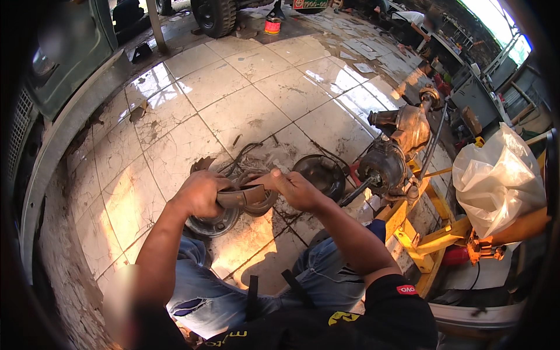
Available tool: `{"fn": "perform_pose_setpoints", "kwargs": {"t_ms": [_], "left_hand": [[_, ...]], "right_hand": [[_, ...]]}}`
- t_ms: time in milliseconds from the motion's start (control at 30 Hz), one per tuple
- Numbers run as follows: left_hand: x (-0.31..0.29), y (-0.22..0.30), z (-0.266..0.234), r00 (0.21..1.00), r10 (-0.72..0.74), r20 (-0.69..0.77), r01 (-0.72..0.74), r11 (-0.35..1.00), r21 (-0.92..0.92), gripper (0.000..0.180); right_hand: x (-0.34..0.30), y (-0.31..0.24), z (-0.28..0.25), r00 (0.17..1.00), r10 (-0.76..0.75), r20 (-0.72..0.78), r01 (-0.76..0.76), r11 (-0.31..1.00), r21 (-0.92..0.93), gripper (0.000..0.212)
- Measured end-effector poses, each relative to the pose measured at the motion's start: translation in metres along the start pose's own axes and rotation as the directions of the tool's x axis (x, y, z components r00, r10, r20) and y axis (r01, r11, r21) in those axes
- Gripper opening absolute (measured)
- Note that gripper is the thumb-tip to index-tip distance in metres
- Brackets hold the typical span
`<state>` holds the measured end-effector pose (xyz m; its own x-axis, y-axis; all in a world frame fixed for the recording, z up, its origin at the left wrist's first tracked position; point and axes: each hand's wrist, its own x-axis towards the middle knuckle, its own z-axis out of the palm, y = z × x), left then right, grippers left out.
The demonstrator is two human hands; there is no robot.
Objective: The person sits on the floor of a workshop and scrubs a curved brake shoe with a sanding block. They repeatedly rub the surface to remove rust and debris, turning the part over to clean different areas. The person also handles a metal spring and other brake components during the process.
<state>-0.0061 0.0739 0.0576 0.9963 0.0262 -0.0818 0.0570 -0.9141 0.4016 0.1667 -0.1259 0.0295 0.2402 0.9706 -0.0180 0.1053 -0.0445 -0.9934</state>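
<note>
My left hand (199,192) and my right hand (296,189) both grip a curved brown brake shoe (244,196), holding it between them above the tiled floor. Just beneath my left hand a round grey metal hub plate (213,223) lies on the floor. Past my right hand a dark brake drum (322,173) rests on the tiles beside the end of a rusty axle housing (392,153). My knees in blue jeans (233,286) are below.
The axle rests on a yellow stand (423,233) at right, beside a white plastic bag (496,178). Loose wire and debris (251,153) lie on the stained white tiles. A vehicle tyre (214,14) and a red can (272,25) sit at the top.
</note>
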Motion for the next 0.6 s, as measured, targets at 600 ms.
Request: {"fn": "perform_pose_setpoints", "kwargs": {"t_ms": [600], "left_hand": [[0.010, 0.004, -0.005, 0.999, 0.036, -0.010, -0.035, 0.998, 0.053, 0.047]], "right_hand": [[0.001, -0.001, -0.001, 0.999, 0.045, -0.019, -0.043, 0.997, 0.070, 0.057]]}}
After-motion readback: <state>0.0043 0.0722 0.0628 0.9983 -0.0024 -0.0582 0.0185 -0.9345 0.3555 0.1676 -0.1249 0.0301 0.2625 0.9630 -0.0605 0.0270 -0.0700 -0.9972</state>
